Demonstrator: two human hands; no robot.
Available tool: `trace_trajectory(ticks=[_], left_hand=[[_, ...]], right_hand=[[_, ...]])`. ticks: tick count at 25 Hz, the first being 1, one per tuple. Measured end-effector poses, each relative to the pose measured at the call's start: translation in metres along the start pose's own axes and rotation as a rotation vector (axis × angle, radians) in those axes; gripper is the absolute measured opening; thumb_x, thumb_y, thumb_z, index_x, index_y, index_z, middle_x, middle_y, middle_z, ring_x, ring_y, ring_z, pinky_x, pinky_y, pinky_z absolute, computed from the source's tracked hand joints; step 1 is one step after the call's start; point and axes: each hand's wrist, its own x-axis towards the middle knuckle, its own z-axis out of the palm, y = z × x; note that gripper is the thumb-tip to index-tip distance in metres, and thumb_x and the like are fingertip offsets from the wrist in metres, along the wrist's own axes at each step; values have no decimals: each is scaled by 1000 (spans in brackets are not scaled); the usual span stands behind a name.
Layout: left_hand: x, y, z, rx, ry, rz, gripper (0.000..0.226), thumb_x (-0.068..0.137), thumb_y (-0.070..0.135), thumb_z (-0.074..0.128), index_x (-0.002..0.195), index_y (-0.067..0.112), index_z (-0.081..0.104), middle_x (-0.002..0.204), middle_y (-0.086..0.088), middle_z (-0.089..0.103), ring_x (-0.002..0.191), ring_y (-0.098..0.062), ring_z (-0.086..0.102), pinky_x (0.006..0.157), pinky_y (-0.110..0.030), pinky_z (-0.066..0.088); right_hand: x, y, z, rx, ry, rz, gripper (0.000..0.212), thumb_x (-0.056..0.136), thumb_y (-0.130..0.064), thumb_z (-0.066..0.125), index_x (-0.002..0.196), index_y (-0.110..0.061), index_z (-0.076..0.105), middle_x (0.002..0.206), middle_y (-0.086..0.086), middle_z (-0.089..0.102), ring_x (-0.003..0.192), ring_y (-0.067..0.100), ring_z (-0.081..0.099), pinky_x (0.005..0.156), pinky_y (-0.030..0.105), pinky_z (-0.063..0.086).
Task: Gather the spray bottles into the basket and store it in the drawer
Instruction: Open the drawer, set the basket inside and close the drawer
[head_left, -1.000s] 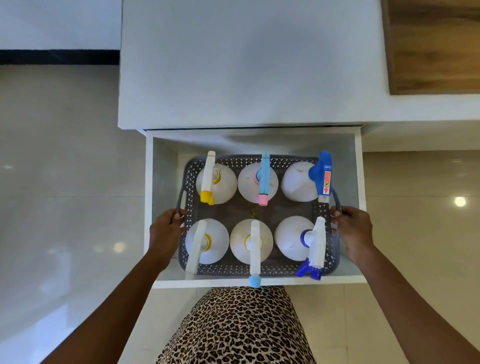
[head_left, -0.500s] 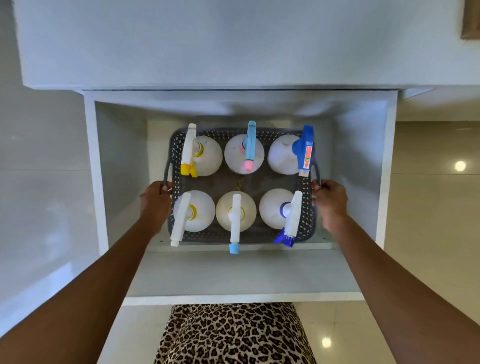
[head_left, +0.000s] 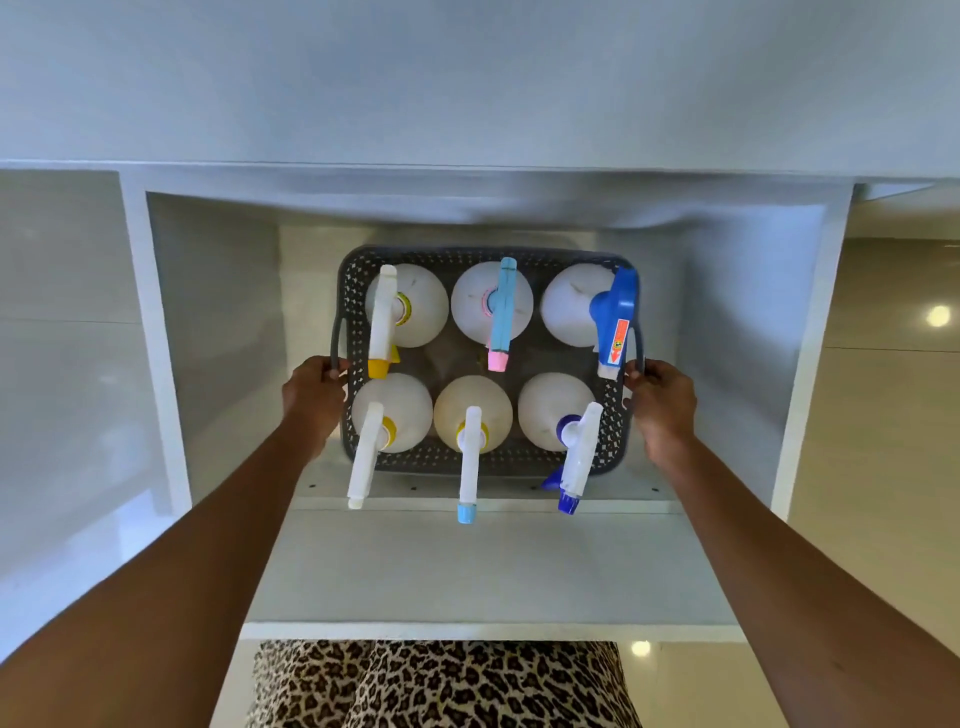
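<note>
A dark grey perforated basket sits low inside the open white drawer, toward its back. Several white spray bottles stand in it in two rows, among them one with a blue trigger head, one with a light-blue and pink head and one with a yellow nozzle. My left hand grips the basket's left handle. My right hand grips its right handle. Whether the basket rests on the drawer floor I cannot tell.
The white cabinet top overhangs the back of the drawer. Drawer side walls stand close on both sides of the basket. Glossy tiled floor lies to the right. Leopard-print clothing shows below the drawer front.
The basket has gone down and further back into the drawer with both hands still on its handles. My view has dropped closer to the drawer.
</note>
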Motion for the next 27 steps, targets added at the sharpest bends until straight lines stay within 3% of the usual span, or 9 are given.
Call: trace_trajectory(ticks=[4, 7, 12, 15, 18, 21, 23, 25, 27], left_hand=[[3, 3, 1, 45, -15, 8, 29, 91, 2, 37, 109, 4, 60, 114, -21, 62, 91, -27, 55, 59, -17, 38], [5, 1, 0, 95, -32, 24, 32, 90, 2, 36, 112, 7, 59, 117, -18, 61, 107, -32, 55, 77, -26, 40], [0, -1, -5, 136, -112, 45, 31, 89, 4, 38, 109, 11, 61, 107, -13, 59, 93, -27, 52, 75, -30, 42], [-14, -2, -17, -169, -167, -51, 28, 87, -4, 39, 80, 10, 63, 75, -7, 53, 66, -17, 49, 63, -22, 37], [-38, -8, -34, -460, -228, -123, 31, 88, -7, 39, 68, 10, 56, 70, -3, 47, 54, -6, 49, 61, -16, 35], [-78, -24, -44, -255, -161, 52, 23, 86, 0, 44, 78, 6, 64, 81, -5, 55, 74, -18, 50, 74, -29, 41], [-115, -42, -48, -113, -79, 210, 22, 88, 10, 46, 90, 15, 68, 99, -8, 63, 95, -23, 55, 85, -31, 39], [-150, -60, -49, 7, 11, 384, 25, 90, 12, 48, 108, 12, 65, 114, -12, 66, 106, -25, 58, 87, -25, 36], [-181, -82, -47, 93, 41, 564, 29, 91, 12, 49, 119, 7, 58, 120, -15, 64, 110, -29, 59, 89, -24, 37]], right_hand=[[2, 3, 2, -47, 0, -17, 14, 87, -12, 52, 81, -15, 64, 77, 9, 63, 75, 24, 57, 74, 37, 49], [0, 6, 2, -54, -12, -47, 16, 88, -11, 51, 89, -8, 66, 81, 9, 63, 77, 24, 58, 74, 34, 47], [-4, 3, 0, -75, -2, -51, 26, 89, -7, 42, 99, -8, 66, 89, 7, 63, 85, 23, 59, 78, 32, 46], [-15, 2, -7, -75, 7, -67, 30, 88, -8, 39, 102, -9, 65, 94, 8, 63, 86, 24, 57, 79, 32, 46], [-37, 6, -16, -50, 52, -109, 26, 91, -10, 39, 102, -6, 62, 101, 16, 66, 92, 30, 61, 85, 35, 48], [-77, 16, -23, -12, 99, -248, 24, 94, -12, 39, 101, -2, 60, 100, 22, 67, 91, 33, 63, 85, 32, 48], [-116, 25, -27, 11, 139, -371, 23, 96, -12, 41, 99, 0, 60, 88, 19, 66, 71, 21, 59, 63, 14, 42], [-156, 34, -28, 48, 149, -491, 21, 97, -11, 42, 98, 0, 60, 79, 13, 60, 58, 7, 49, 50, 8, 36], [-193, 51, -28, 21, 138, -612, 19, 96, -9, 43, 104, -1, 58, 90, 12, 61, 72, 11, 55, 62, 13, 41]])
